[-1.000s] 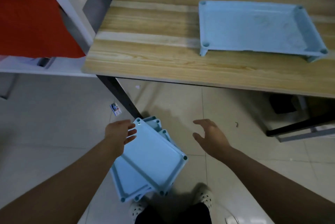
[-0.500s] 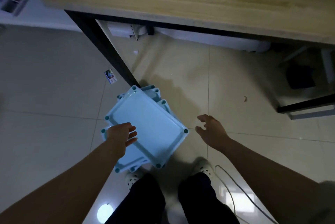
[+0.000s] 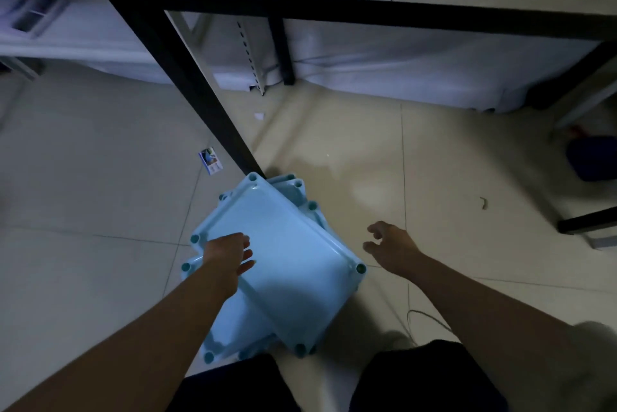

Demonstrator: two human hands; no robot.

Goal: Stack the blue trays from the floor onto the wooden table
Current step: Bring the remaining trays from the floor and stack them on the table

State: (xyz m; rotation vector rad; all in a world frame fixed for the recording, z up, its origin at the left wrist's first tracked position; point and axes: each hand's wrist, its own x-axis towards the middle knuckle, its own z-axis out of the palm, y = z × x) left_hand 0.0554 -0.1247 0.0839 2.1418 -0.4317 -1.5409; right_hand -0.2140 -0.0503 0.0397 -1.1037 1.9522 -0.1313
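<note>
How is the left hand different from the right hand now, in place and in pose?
The left hand lies over the near left rim of the top blue tray; the right hand hangs over bare floor beside the tray, apart from it. The left hand's fingers reach flat across the tray; the right hand's fingers curl loosely. Both are open, with no grip on anything yet.

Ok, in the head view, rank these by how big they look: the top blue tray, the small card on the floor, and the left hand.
1. top blue tray, by far the largest.
2. left hand, though it is nearer the camera, so enlarged.
3. small card, smallest.
</note>
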